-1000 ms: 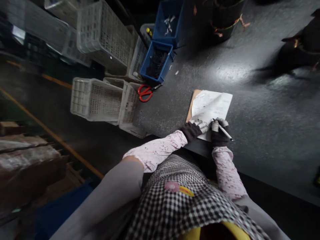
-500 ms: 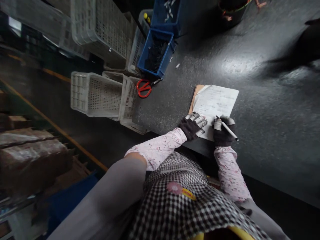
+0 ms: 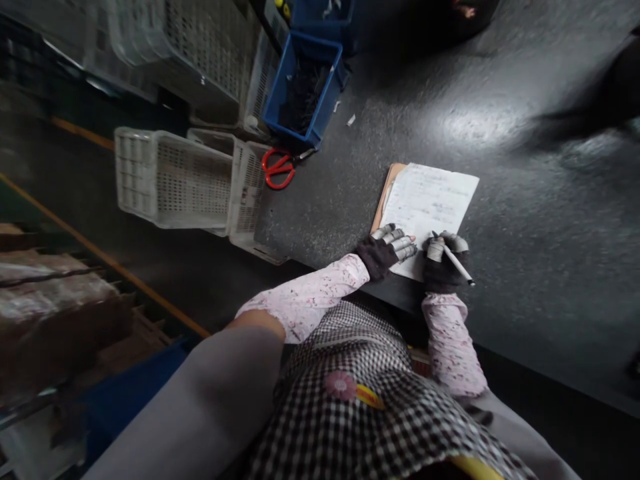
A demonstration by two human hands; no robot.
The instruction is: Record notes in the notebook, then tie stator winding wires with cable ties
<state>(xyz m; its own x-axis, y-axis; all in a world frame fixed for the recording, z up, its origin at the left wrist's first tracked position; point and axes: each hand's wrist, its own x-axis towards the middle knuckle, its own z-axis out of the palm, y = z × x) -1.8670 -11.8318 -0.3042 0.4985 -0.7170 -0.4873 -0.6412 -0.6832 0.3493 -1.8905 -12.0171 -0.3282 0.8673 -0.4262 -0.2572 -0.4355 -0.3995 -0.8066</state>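
An open notebook (image 3: pixel 430 193) with handwriting on its white page lies on the dark grey table (image 3: pixel 530 267). My left hand (image 3: pixel 387 251), in a dark glove with light-wrapped fingers, rests flat on the page's lower left, fingers spread. At the lower right of the page, my right hand (image 3: pixel 447 261) is closed around a white pen (image 3: pixel 458 264). The pen's dark tip points up and left toward the paper, its other end down to the right. Whether the tip touches the page cannot be made out.
Red-handled scissors (image 3: pixel 278 169) lie at the table's left edge, below a blue bin (image 3: pixel 320 110) of dark pieces. White plastic crates (image 3: pixel 193 180) stand further left. A small white scrap (image 3: pixel 351 121) is right of the bin. A dark container (image 3: pixel 460 23) stands at the top.
The view has shifted, so the bins, crates and scissors appear further left and higher. Both hands keep nearly the same places at the notebook, and the pen is still in my right hand.
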